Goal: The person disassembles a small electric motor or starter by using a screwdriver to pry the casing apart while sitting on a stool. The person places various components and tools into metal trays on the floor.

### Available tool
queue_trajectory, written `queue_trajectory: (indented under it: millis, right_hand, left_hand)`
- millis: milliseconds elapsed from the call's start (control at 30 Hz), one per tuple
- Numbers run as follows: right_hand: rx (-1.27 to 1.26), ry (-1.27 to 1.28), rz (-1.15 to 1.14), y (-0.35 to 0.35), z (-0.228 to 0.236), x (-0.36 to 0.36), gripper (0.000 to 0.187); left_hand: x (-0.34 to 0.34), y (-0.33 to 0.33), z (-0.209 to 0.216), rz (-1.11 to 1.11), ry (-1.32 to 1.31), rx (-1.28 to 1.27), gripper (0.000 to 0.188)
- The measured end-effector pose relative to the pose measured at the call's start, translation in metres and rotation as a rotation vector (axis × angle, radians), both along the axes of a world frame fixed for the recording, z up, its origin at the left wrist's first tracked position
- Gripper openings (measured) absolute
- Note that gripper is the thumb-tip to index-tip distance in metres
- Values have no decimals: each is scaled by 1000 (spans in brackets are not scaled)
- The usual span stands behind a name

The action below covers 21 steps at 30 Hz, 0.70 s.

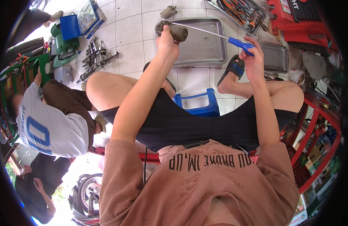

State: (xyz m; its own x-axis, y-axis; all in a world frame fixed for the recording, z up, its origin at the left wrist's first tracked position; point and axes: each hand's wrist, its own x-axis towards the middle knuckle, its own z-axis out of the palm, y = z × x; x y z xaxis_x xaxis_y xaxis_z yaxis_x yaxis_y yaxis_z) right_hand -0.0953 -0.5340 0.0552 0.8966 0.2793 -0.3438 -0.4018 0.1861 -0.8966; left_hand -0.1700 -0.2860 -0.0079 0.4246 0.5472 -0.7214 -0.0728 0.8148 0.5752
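My left hand [168, 46] is closed around a grimy cylindrical metal part [180, 33] with a flanged left end, held above a large metal tray [198, 58]. In my right hand [254, 59] is a long screwdriver [239, 44] with a blue handle, gripped in the fingers. Its thin shaft runs leftward to the upper side of the part near the flanged end. I cannot tell whether the tip touches it. A smaller dirty metal piece [168, 12] lies on the tiles beyond the tray.
At the far right are a tray of hand tools [257, 28] and a smaller grey tray [273, 57]. A blue stool [204, 110] stands between my legs. Metal shafts [95, 58] and a blue case [70, 27] lie left, near a person in a white shirt [64, 124].
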Motion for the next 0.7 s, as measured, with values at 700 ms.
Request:
queue_trajectory:
  millis: [700]
  right_hand:
    - [-59,-98,54,-5,0,-2,26]
  left_hand:
    - [0,2,4,-61,-61,16,27]
